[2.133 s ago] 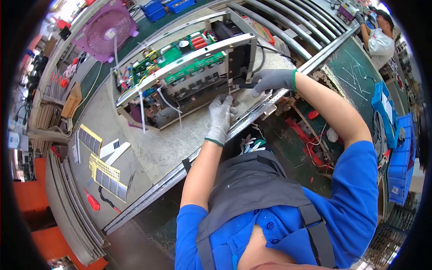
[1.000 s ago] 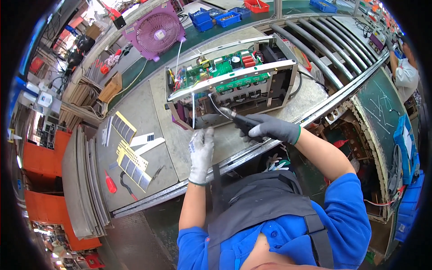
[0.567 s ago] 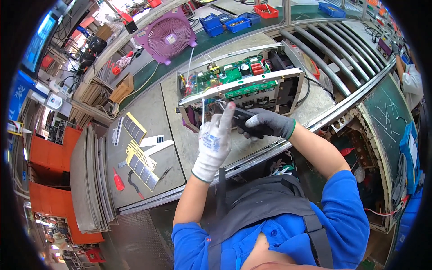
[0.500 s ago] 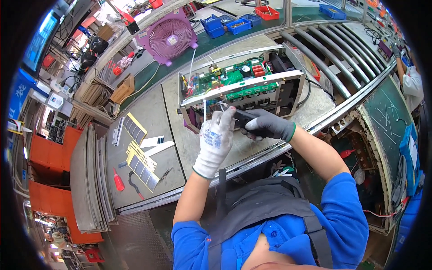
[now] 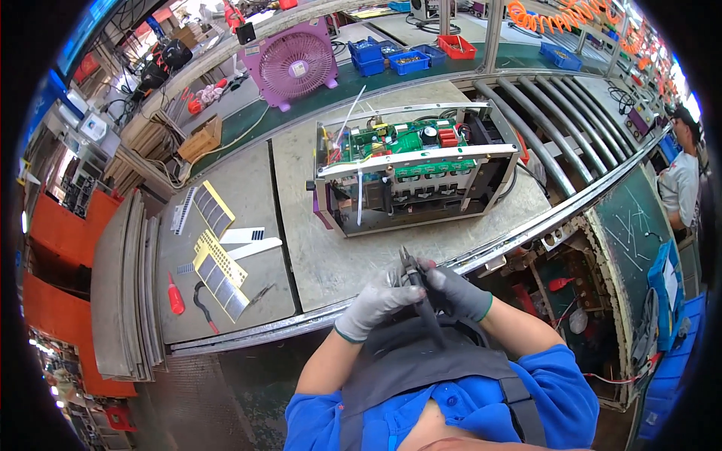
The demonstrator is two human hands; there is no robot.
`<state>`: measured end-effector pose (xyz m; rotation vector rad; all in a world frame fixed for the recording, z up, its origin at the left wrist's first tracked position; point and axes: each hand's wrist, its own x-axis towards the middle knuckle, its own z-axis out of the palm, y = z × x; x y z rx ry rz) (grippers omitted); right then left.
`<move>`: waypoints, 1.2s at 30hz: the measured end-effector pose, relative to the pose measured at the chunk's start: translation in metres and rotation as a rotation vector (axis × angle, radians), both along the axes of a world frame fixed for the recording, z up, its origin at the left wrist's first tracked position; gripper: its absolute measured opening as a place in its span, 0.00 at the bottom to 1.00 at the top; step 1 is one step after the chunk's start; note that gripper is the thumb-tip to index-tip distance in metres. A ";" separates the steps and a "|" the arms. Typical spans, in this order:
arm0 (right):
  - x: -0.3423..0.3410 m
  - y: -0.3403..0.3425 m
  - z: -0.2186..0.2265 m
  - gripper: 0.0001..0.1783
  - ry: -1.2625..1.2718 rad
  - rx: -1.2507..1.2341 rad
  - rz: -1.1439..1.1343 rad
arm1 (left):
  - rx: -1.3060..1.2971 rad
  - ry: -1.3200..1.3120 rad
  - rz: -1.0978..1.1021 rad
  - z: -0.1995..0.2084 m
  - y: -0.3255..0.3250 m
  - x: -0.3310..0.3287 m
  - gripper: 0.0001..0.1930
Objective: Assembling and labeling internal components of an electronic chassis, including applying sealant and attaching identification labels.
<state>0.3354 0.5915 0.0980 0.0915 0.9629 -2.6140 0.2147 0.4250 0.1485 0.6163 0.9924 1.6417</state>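
Observation:
A pair of dark-handled pliers (image 5: 427, 314) is between my hands just above the apron, its jaws pointing away from me. My left hand (image 5: 376, 304), in a white glove, has its fingers closed at one handle. My right hand (image 5: 460, 292), in a grey glove, curls around the other side of the tool. Beyond them on the bench stands an open metal-framed electrical unit (image 5: 421, 150) with green circuit boards on top, apart from both hands. One white cable tie (image 5: 359, 199) hangs down its near face; another white tie tail (image 5: 350, 116) sticks up from the top.
Left on the bench lie yellow label sheets (image 5: 219, 274), a red-handled screwdriver (image 5: 175, 295) and a dark curved tool (image 5: 204, 307). Metal rollers (image 5: 541, 128) extend to the right of the unit. A purple fan (image 5: 295, 68) and blue bins (image 5: 410, 62) stand behind. Another person (image 5: 681, 184) is far right.
Both hands have drawn back from the unit's near face toward my body, bringing the pliers along. The view has shifted, and the near side of the unit now shows fully.

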 end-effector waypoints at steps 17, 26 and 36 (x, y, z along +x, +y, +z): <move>-0.099 0.070 0.180 0.39 1.000 2.693 -0.524 | 0.059 0.052 0.393 0.058 0.026 -0.074 0.15; -0.107 0.063 0.184 0.32 0.798 2.624 -0.097 | 0.035 0.082 0.382 0.057 0.022 -0.078 0.14; -0.161 0.095 0.214 0.37 0.679 2.472 -0.154 | -0.042 0.741 0.669 0.128 0.028 -0.143 0.16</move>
